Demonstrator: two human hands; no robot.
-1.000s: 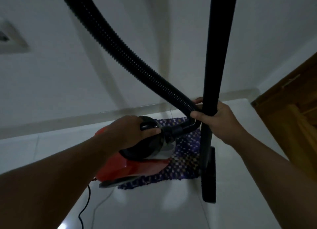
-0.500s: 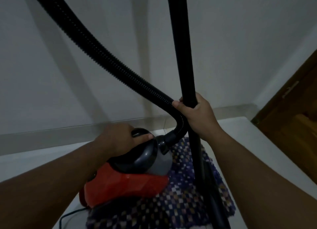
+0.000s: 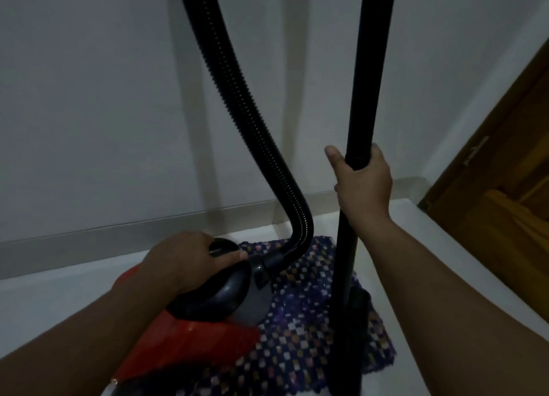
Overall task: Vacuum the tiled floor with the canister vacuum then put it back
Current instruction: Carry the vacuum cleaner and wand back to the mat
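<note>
Gripping canister vacuum (image 3: 190,339) handle with left hand (image 3: 190,262), right hand (image 3: 364,181) clasping wand (image 3: 361,98)

A plain white wall (image 3: 104,113) fills most of the view, dim and greyish in low light, with soft vertical shadows across it. Along its foot runs a pale tiled skirting strip (image 3: 118,238), meeting the glossy white tiled floor (image 3: 445,262). A small woven mat in a dark purple and light checked pattern (image 3: 312,336) lies on the floor near the wall. At the right edge stands a brown wooden door (image 3: 505,158) with a pale metal handle (image 3: 476,151)
</note>
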